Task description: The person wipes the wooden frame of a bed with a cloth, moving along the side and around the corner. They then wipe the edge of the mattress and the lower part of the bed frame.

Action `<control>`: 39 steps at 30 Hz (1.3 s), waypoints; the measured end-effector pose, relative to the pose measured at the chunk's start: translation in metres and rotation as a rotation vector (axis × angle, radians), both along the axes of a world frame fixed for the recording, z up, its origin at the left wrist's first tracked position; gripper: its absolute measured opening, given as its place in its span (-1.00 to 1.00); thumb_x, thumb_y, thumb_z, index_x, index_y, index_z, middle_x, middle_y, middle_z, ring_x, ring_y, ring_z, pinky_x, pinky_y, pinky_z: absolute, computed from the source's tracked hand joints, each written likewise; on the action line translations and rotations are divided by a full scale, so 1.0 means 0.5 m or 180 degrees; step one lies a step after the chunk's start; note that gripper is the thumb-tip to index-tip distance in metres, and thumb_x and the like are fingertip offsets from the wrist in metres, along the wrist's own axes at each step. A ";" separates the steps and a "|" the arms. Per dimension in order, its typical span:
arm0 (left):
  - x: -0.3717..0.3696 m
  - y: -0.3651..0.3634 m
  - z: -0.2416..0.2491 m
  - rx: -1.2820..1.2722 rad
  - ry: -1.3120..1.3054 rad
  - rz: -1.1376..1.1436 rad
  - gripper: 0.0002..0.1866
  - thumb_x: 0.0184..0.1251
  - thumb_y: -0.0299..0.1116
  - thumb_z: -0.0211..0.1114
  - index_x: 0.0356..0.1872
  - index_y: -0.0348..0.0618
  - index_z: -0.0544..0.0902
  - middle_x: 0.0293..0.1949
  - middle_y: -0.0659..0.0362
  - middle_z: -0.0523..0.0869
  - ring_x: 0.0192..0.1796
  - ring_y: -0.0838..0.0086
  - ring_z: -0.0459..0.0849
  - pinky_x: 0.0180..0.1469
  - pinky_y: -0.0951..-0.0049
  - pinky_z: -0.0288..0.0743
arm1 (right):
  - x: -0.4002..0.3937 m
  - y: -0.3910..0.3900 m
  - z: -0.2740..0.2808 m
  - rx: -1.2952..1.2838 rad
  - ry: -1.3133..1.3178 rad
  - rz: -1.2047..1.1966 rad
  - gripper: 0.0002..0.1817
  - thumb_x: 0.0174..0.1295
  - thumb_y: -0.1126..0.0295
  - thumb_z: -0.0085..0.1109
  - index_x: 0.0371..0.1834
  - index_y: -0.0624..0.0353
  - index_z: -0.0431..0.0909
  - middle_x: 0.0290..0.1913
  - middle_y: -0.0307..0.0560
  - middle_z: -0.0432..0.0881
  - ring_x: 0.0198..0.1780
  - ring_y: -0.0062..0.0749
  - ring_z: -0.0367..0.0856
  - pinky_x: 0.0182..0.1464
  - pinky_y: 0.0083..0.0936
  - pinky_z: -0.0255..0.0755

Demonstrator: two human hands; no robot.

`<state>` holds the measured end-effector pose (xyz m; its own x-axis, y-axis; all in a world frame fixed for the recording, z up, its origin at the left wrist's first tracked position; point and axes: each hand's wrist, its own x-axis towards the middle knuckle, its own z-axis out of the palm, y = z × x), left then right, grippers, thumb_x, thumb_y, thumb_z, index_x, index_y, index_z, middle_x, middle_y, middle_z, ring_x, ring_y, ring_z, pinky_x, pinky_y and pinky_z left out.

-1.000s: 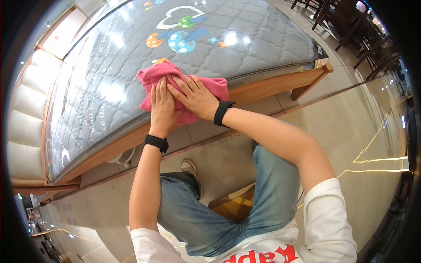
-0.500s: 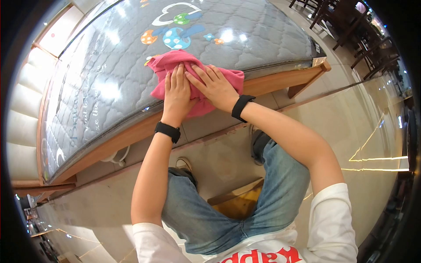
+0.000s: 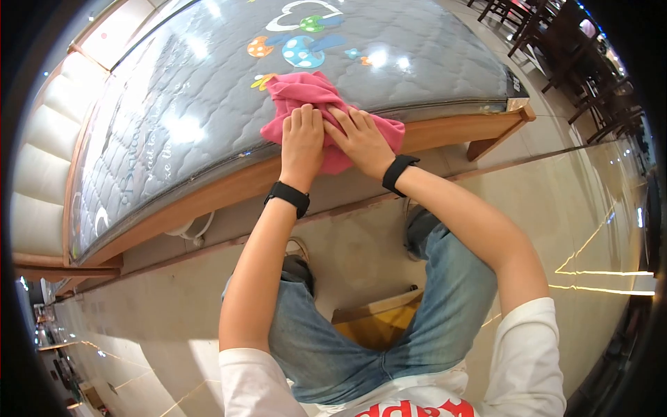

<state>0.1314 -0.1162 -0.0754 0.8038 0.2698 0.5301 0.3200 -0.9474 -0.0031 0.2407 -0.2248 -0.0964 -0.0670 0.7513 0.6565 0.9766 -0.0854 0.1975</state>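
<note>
A crumpled pink cloth [image 3: 300, 87] lies over the near edge of a grey quilted mattress [image 3: 208, 128] and hangs down across the wooden bed rail [image 3: 451, 131]. My left hand [image 3: 303, 142] grips the cloth with curled fingers, knuckles up. Beside it, my right hand [image 3: 361, 141] presses on the cloth, its fingers bent into the folds. The two hands nearly touch at the fingers. My fingertips are partly hidden in the fabric. Clear glossy plastic covers the mattress, which has printed cartoon shapes.
A padded cream headboard [image 3: 45, 163] rises at the left. Dark wooden chairs [image 3: 556, 52] stand at the upper right. Between my legs is a low wooden stool [image 3: 375, 311] with a yellow side. Something white and round [image 3: 198, 226] sits under the bed, on the tiled floor.
The bed and my hands appear shifted slightly right in view. My left fingers have curled from lying stretched out to gripping the cloth. The cloth looks more bunched.
</note>
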 end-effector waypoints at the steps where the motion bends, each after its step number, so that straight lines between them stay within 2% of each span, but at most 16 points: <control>1: -0.004 -0.005 0.009 0.0045 -0.0260 -0.0151 -0.62 -0.24 -0.59 0.23 -0.26 -0.22 0.42 -0.21 0.07 0.43 -0.12 0.16 0.41 -0.08 0.20 0.34 | -0.002 -0.004 -0.004 0.0015 0.0063 0.0099 -0.53 0.09 0.39 0.03 0.14 0.11 0.39 0.19 -0.02 0.33 0.13 -0.11 0.33 0.18 -0.20 0.26; 4: -0.024 -0.026 0.023 -0.0007 -0.0094 -0.0252 -0.68 -0.18 -0.57 0.20 -0.27 -0.19 0.45 -0.27 0.11 0.45 -0.14 0.24 0.44 -0.13 0.32 0.35 | -0.004 -0.021 -0.010 -0.0032 0.0204 0.0377 -0.58 0.07 0.40 0.03 0.07 0.10 0.43 0.12 -0.04 0.36 0.11 -0.15 0.34 0.14 -0.25 0.29; 6: -0.037 -0.031 0.018 -0.0069 0.0103 -0.0361 -0.70 -0.19 -0.55 0.22 -0.29 -0.19 0.48 -0.28 0.09 0.49 -0.15 0.23 0.48 -0.17 0.32 0.42 | -0.012 -0.037 -0.016 -0.0109 0.0283 0.0578 -0.61 0.06 0.41 0.02 0.03 0.10 0.44 0.08 -0.05 0.37 0.10 -0.17 0.34 0.12 -0.27 0.31; 7: -0.044 -0.040 0.009 -0.0134 0.0278 -0.0356 -0.70 -0.19 -0.54 0.22 -0.29 -0.19 0.48 -0.27 0.09 0.50 -0.14 0.22 0.49 -0.18 0.32 0.44 | -0.016 -0.046 -0.020 -0.0138 0.0190 0.0630 -0.65 0.05 0.39 0.02 -0.03 0.08 0.45 0.07 -0.07 0.37 0.09 -0.19 0.35 0.10 -0.27 0.32; 9: -0.054 -0.057 -0.022 -0.0225 0.0532 -0.0318 -0.68 -0.18 -0.52 0.25 -0.27 -0.21 0.51 -0.24 0.04 0.53 -0.12 0.20 0.52 -0.20 0.33 0.49 | -0.011 -0.058 -0.051 -0.0373 -0.0127 0.0708 -0.63 0.01 0.39 0.04 -0.03 0.07 0.45 0.09 -0.05 0.37 0.14 -0.20 0.34 0.14 -0.27 0.32; 10: -0.058 -0.063 -0.044 -0.0335 0.0538 -0.0270 -0.67 -0.15 -0.50 0.23 -0.23 -0.23 0.52 -0.19 0.01 0.53 -0.09 0.19 0.51 -0.11 0.31 0.47 | -0.007 -0.062 -0.063 -0.0491 -0.0295 0.0742 -0.62 -0.01 0.39 0.05 -0.03 0.06 0.45 0.10 -0.05 0.36 0.17 -0.20 0.34 0.15 -0.27 0.32; 12: -0.057 -0.052 -0.112 -0.0249 -0.0020 -0.0477 -0.59 -0.20 -0.47 0.27 -0.18 -0.28 0.49 -0.16 -0.04 0.51 -0.04 0.12 0.48 0.02 0.21 0.39 | 0.008 -0.055 -0.077 -0.0603 -0.0588 0.0716 -0.63 -0.02 0.38 0.05 -0.06 0.04 0.45 0.10 -0.06 0.37 0.18 -0.21 0.33 0.20 -0.26 0.29; 15: -0.053 -0.049 -0.136 0.0172 -0.0010 -0.0305 -0.59 -0.15 -0.43 0.28 -0.17 -0.29 0.50 -0.15 -0.01 0.51 -0.01 0.15 0.46 0.07 0.22 0.35 | 0.017 -0.040 -0.071 -0.0848 -0.0808 0.0702 -0.61 -0.03 0.37 0.05 -0.04 0.04 0.45 0.13 -0.09 0.36 0.20 -0.21 0.32 0.29 -0.23 0.21; 18: -0.058 -0.044 -0.132 0.0223 0.0212 -0.0274 -0.59 -0.14 -0.39 0.29 -0.16 -0.27 0.52 -0.14 0.01 0.51 0.00 0.17 0.46 0.07 0.23 0.34 | 0.012 -0.026 -0.077 -0.0812 -0.1013 0.0662 -0.58 -0.03 0.35 0.06 -0.02 0.07 0.44 0.12 -0.08 0.36 0.22 -0.21 0.31 0.31 -0.24 0.18; 21: -0.078 -0.067 -0.116 -0.0050 0.0437 0.0330 -0.58 -0.15 -0.37 0.31 -0.15 -0.26 0.54 -0.15 0.03 0.52 0.00 0.19 0.46 0.07 0.22 0.34 | -0.008 -0.009 -0.081 -0.0757 -0.1541 0.0666 -0.64 0.03 0.29 0.02 -0.05 0.02 0.44 0.07 -0.16 0.38 0.16 -0.30 0.34 0.30 -0.33 0.16; 24: -0.109 -0.038 -0.128 0.0018 0.0434 0.0345 -0.56 -0.16 -0.35 0.33 -0.14 -0.25 0.55 -0.14 0.03 0.52 0.02 0.20 0.46 0.07 0.22 0.32 | -0.027 0.026 -0.078 -0.1027 -0.1486 0.0857 -0.58 -0.03 0.32 0.07 -0.02 0.08 0.42 0.12 -0.09 0.36 0.20 -0.24 0.31 0.33 -0.32 0.14; 27: -0.149 -0.004 -0.136 -0.0058 0.0471 0.0439 -0.55 -0.17 -0.35 0.34 -0.14 -0.24 0.56 -0.12 0.05 0.52 0.05 0.21 0.44 0.10 0.20 0.30 | -0.057 0.066 -0.072 -0.1029 -0.1390 0.1120 -0.60 -0.02 0.32 0.07 -0.04 0.07 0.42 0.10 -0.11 0.38 0.19 -0.26 0.32 0.33 -0.33 0.13; 30: -0.199 0.024 -0.131 -0.0158 0.0844 0.0798 -0.50 -0.18 -0.36 0.34 -0.08 -0.25 0.54 -0.07 0.04 0.51 0.11 0.20 0.41 0.14 0.16 0.27 | -0.105 0.122 -0.086 -0.0850 -0.1221 0.1334 -0.63 -0.01 0.33 0.06 -0.07 0.05 0.44 0.08 -0.12 0.39 0.18 -0.28 0.32 0.32 -0.35 0.15; 33: -0.256 0.054 -0.135 0.0048 0.0526 0.1044 -0.45 -0.18 -0.38 0.33 -0.01 -0.25 0.50 0.00 0.02 0.48 0.16 0.18 0.37 0.19 0.11 0.22 | -0.157 0.176 -0.091 -0.0655 -0.1013 0.1601 -0.67 -0.03 0.34 0.06 -0.11 0.03 0.46 0.06 -0.14 0.40 0.15 -0.29 0.33 0.27 -0.38 0.19; 36: -0.306 0.090 -0.131 -0.0012 0.0872 0.1207 -0.40 -0.18 -0.29 0.36 0.04 -0.18 0.50 0.04 0.09 0.47 0.22 0.22 0.32 0.20 0.08 0.18 | -0.207 0.224 -0.103 -0.0451 -0.0907 0.1727 -0.73 0.02 0.30 0.01 -0.17 -0.03 0.49 -0.01 -0.22 0.40 0.13 -0.37 0.32 0.22 -0.44 0.19; 39: -0.331 0.114 -0.148 0.0278 0.0887 0.1271 -0.40 -0.16 -0.27 0.35 0.04 -0.17 0.48 0.07 0.08 0.45 0.23 0.21 0.30 0.19 0.08 0.19 | -0.233 0.245 -0.115 -0.0545 -0.0625 0.1793 -0.72 -0.03 0.33 0.04 -0.19 0.03 0.49 0.00 -0.19 0.40 0.10 -0.34 0.34 0.20 -0.43 0.22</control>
<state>-0.0342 -0.0591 -0.1496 0.7613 0.5497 0.3439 0.6336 -0.7434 -0.2143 0.1244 -0.1025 -0.1537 -0.5914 0.6589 0.4648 0.8064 0.4815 0.3434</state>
